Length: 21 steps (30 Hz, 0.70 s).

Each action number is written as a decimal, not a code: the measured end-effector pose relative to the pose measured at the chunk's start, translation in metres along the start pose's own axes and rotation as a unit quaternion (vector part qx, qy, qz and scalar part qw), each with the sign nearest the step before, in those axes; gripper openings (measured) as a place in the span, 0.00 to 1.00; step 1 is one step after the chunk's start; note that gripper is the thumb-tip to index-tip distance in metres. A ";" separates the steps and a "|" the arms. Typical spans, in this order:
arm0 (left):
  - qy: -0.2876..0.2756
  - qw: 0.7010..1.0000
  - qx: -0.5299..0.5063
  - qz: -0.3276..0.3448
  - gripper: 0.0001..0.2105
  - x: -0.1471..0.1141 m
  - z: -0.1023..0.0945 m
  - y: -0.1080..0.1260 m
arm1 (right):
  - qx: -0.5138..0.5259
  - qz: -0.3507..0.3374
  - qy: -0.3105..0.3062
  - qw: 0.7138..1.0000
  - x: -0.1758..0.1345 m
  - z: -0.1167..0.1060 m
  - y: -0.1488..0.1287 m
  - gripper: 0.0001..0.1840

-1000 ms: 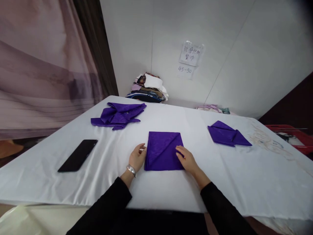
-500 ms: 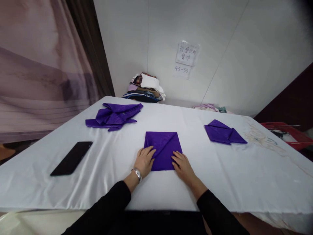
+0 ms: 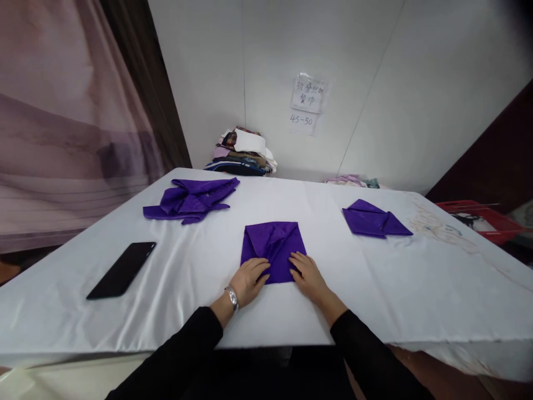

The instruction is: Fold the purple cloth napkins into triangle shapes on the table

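In front of me a purple cloth napkin [image 3: 282, 265] lies folded into a rough square, with a diagonal fold across its upper layer. My left hand [image 3: 250, 279] is at its lower left, thumb and fingers closed on the loose flap, which bulges up near the middle. Resting on the lower right edge is my right hand [image 3: 308, 276], its fingers stretched over the cloth and the thumb a little apart. A second folded purple napkin [image 3: 366, 218] lies to the right, pointed at its ends. Crumpled purple napkins [image 3: 189, 200] are heaped at the back left.
A black phone [image 3: 121, 271] lies on the left of the white-covered table [image 3: 183, 311]. Behind the table is a stack of folded cloths [image 3: 241, 153] by the wall, below a paper sign [image 3: 308, 93]. A red basket [image 3: 485, 222] stands beyond the right edge.
My left hand has moved slightly right across the napkin, and the flap has buckled up into a bulge. My right hand stays at the right edge. The whole view has shifted a little.
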<state>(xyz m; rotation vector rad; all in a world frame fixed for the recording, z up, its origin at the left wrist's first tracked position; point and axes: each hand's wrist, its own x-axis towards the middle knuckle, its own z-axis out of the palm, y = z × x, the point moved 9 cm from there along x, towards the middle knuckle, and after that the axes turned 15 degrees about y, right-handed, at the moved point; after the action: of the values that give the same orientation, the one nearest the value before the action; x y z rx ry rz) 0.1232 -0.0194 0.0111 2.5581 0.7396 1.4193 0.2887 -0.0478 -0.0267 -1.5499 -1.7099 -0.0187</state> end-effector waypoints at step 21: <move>0.111 0.979 -0.014 -0.171 0.07 0.000 -0.022 -0.039 | 0.048 -0.089 0.111 0.989 0.088 0.002 -0.019 0.19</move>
<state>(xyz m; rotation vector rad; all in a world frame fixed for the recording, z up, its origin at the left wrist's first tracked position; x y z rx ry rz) 0.0912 0.0124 0.0102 2.1355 1.1188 1.5921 0.2785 0.0210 0.0305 -1.2718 -1.6416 -0.1911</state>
